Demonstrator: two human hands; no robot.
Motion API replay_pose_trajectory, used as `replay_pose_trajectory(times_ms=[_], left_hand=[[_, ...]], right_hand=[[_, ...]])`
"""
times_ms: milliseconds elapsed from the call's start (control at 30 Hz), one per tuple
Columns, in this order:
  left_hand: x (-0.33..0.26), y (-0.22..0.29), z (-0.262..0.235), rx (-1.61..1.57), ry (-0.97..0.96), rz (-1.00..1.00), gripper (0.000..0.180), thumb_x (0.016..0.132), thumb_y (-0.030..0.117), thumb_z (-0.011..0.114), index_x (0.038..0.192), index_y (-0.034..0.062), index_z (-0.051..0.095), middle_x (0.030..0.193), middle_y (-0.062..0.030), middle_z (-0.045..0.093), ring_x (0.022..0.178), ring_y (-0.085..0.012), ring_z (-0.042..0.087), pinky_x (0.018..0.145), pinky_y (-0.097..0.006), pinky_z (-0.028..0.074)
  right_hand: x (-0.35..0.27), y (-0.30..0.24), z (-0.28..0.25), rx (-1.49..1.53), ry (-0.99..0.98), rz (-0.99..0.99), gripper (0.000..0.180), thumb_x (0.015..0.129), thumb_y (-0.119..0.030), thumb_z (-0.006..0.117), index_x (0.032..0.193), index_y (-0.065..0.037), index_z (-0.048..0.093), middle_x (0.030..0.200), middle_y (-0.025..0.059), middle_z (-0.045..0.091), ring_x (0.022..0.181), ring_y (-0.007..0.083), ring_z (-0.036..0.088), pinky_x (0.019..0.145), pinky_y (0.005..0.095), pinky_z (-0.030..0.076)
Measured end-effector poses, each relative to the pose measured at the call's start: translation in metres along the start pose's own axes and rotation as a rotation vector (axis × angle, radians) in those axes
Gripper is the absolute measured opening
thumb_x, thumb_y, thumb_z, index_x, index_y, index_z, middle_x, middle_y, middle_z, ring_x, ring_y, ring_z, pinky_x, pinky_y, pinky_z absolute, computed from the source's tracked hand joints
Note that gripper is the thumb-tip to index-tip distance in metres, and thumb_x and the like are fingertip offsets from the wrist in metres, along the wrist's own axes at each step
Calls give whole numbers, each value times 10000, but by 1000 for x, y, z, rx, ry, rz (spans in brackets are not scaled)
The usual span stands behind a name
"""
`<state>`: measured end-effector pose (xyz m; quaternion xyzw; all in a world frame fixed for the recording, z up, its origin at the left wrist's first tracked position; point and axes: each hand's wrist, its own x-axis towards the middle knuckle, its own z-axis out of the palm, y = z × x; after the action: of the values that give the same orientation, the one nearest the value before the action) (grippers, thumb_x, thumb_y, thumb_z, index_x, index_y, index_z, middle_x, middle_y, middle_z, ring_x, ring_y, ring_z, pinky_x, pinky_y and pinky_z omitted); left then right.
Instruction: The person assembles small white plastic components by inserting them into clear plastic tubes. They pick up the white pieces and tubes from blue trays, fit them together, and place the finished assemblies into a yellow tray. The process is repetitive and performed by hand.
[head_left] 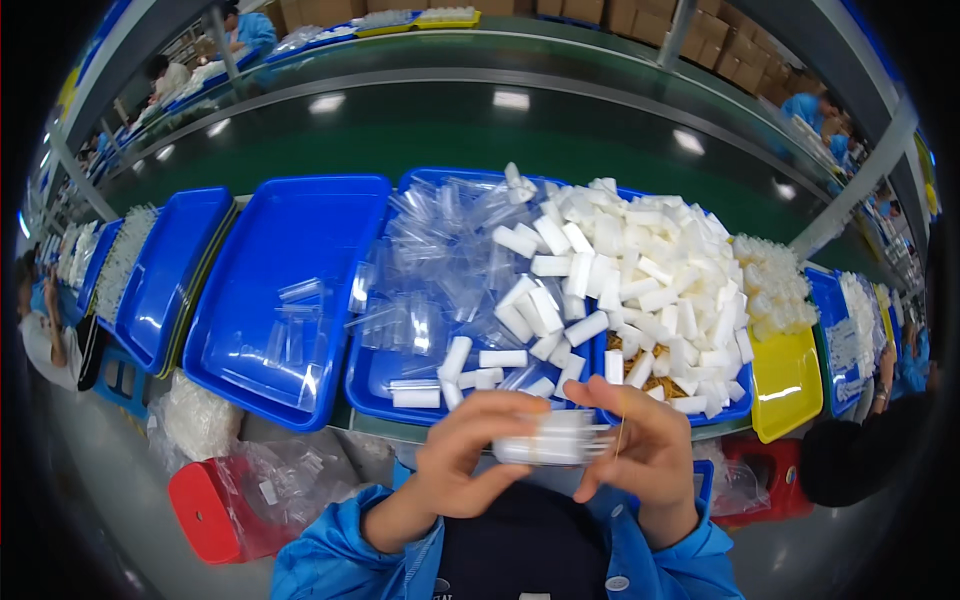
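Observation:
In front of my body, my left hand (455, 455) grips a small bundle of white cylinders and clear plastic tubes (545, 440), blurred by motion. A thin tan rubber band (621, 437) stretches between the thumb and fingers of my right hand (655, 450), at the bundle's right end. Beyond my hands, a blue tray (375, 392) carries a heap of clear tubes (440, 240) with white cylinders (540, 305) strewn over it. The tray to its right bears a tall pile of white cylinders (680, 290), and tan rubber bands (655, 378) show beneath them.
To the left lies a blue tray (270, 250) with a few clear tubes. A yellow tray (785, 380) with translucent pieces (770, 285) stands at right. Behind runs a green conveyor belt (450, 120). Red stools (205, 510) flank me; co-workers sit along the line.

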<state>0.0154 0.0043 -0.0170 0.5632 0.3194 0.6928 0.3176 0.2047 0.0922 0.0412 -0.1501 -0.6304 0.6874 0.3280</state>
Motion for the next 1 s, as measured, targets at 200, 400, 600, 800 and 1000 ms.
replay_pose_trajectory(times_ms=[200,400,600,800,1000], left_hand=[[7,-8,0,418,-162,293,395,802,9,679,1188,-1,592,1189,-235,569,1083,-351,589,902,-403,486],[10,-10,8,-992,91,-476,419,996,248,446,1325,-9,411,1177,-155,587,1051,-248,607,865,-331,505],[-6,-17,37,-988,324,-844,283,1015,249,424,1210,66,517,1096,-81,618,976,-161,643,796,-298,555],[-19,-34,44,-868,389,-867,261,999,262,456,1143,65,550,1040,-70,631,946,-168,654,783,-300,554],[6,-7,47,112,-103,-327,407,992,321,472,1256,12,499,1188,-117,528,958,-195,619,770,-274,507]], right_hand=[[3,9,7,-758,209,-221,657,608,-168,886,1163,-25,563,993,126,579,840,206,591,651,287,484],[9,18,11,-494,232,-341,855,576,-247,900,1265,12,466,1233,159,506,1142,262,506,982,365,401],[21,43,30,-556,173,-385,470,650,-126,827,1063,1,642,1129,157,655,1075,275,627,928,385,483],[18,37,30,-496,208,-394,342,663,-109,805,970,-18,683,1109,170,672,1029,293,652,855,374,524],[1,8,16,-801,273,-503,360,635,-231,853,923,-69,708,1089,134,650,971,277,613,740,341,507]])
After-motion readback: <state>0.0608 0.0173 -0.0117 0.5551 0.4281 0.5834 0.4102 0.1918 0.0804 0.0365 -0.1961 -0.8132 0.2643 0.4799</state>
